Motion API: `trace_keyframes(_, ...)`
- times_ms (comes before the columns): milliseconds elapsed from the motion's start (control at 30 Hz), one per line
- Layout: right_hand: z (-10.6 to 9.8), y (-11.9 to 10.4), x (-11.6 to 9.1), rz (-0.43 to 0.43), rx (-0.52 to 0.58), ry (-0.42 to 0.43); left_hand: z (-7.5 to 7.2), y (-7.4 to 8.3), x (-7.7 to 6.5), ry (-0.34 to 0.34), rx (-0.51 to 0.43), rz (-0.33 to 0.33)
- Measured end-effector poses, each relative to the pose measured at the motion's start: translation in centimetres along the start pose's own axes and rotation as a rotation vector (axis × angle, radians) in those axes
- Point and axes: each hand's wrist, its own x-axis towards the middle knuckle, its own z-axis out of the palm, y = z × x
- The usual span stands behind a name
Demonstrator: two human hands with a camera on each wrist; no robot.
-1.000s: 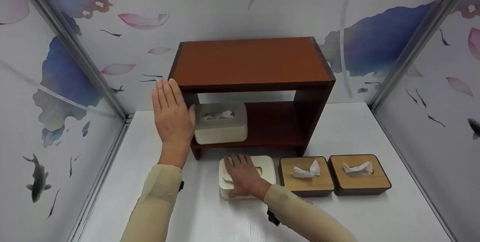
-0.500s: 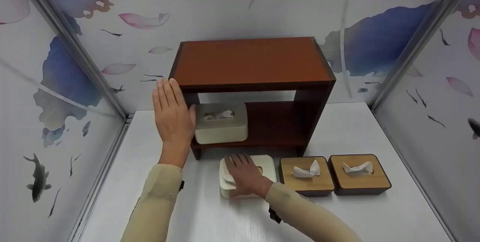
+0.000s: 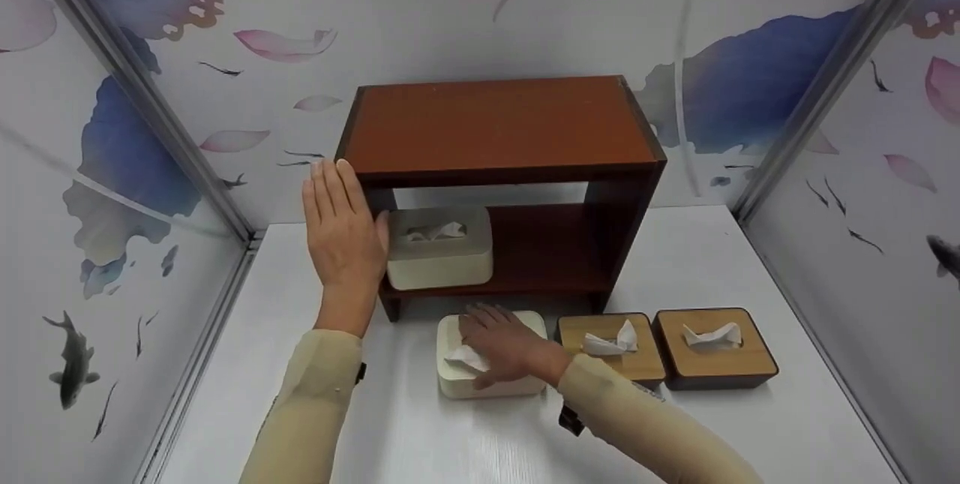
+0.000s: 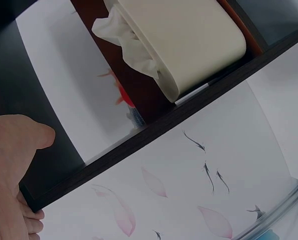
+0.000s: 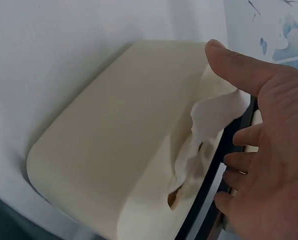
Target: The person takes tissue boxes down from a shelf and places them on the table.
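In the head view, my left hand (image 3: 345,232) lies straight-fingered at the left front edge of the brown wooden shelf (image 3: 502,124). The left wrist view has its thumb inside the shelf's dark frame, with the fingertips (image 4: 33,226) outside. Beside that thumb, a cream tissue box (image 3: 440,266) sits on the lower board. A second cream tissue box (image 3: 454,375) stands on the table before the shelf, a white tissue poking from its slot. Over its top is my right hand (image 3: 510,345), fingers loosely extended. In the right wrist view its thumb lies near the tissue (image 5: 216,117), holding nothing.
Two dark tissue boxes with wooden tops stand side by side on the white table: one wood-topped box (image 3: 574,330) close to the cream one, another (image 3: 716,364) farther right. Petal-printed walls (image 3: 525,41) enclose the table behind and at both sides.
My right hand has slid to the right across the cream box's top, uncovering more of its tissue and left side. The left hand and the boxes stay in place.
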Motion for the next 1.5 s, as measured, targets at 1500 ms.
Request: trace_keyframes(1500, -13.4, 13.8, -16.1, 0.389, -0.092, 0.043, 0.9, -1.2, -1.4, 0.103, -0.258, 0.056)
